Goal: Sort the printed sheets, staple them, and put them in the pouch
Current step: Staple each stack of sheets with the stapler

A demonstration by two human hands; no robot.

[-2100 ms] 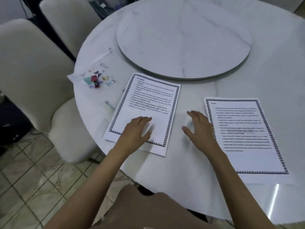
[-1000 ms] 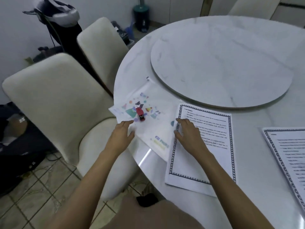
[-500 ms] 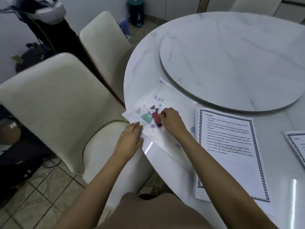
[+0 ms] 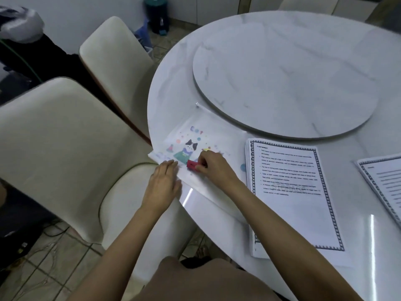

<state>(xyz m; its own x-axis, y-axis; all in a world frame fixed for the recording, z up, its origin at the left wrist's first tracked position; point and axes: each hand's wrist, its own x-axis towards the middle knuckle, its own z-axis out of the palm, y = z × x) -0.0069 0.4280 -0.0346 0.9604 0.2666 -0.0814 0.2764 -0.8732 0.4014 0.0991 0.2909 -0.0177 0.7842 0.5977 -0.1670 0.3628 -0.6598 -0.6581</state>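
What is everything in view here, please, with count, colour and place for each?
table: one, round, white marble, centre and right
turntable: one, white marble, on the table's middle
pouch: one, translucent with a cat print, flat at the table's left edge
stapler: one, small, red, on the pouch
printed sheets: two stacks, white with black borders, one right of the pouch; second stack at the picture's right edge
chairs: two, cream, left of the table; farther one behind
bin: one, dark teal, on the floor at the back
left hand: flat at the pouch's near corner
right hand: pinches the stapler
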